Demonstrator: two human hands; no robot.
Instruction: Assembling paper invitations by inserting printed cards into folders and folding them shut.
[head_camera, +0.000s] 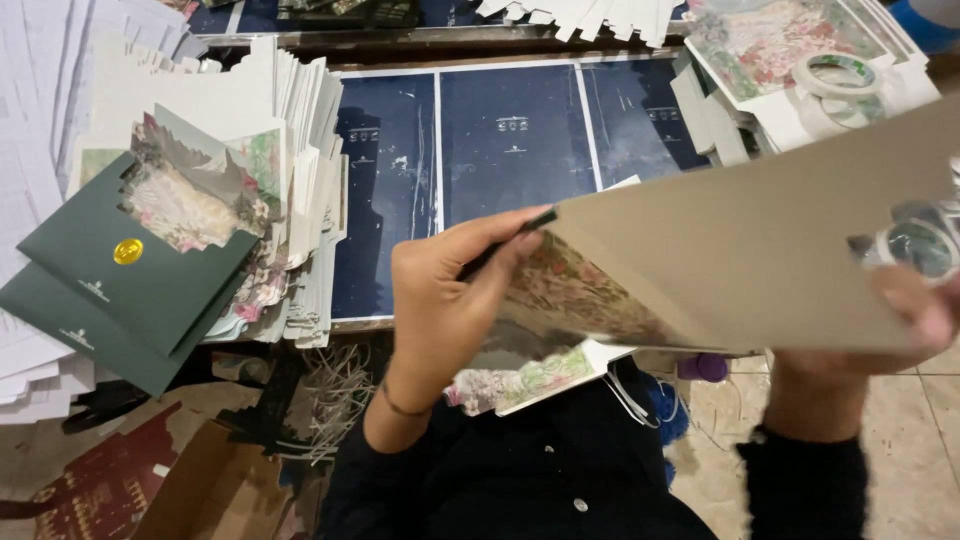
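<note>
1. Both hands are ours, seen from above. Our left hand (455, 300) pinches the left corner of a large grey-brown card sheet (760, 250), thumb and fingers closed on its dark edge.
2. Our right hand (905, 315) grips the right end of the same sheet; it is blurred, and a roll of clear tape (915, 245) sits at its fingers, though we cannot tell whether it is looped on them or simply held.
3. We judge that the step in hand is opening or folding the sheet, which tilts up between the hands like a raised flap.
4. Next, we think, comes a steady hold at both ends so the flap lines up without creasing.
5. On the underside of the sheet, just right of our left hand, a printed floral picture (575, 300) shows in pinks and greens. Below it a loose floral card (520, 385) pokes out.
6. Beyond the hands, the table (510, 150) carries dark blue printed sheets laid side by side.
7. Well left of our left hand lie dark green folders (130, 290) with a gold seal, on a stack of white card pieces (300, 120).
8. Above our right hand, another tape roll (835, 75) rests on a pile of floral prints.
</note>
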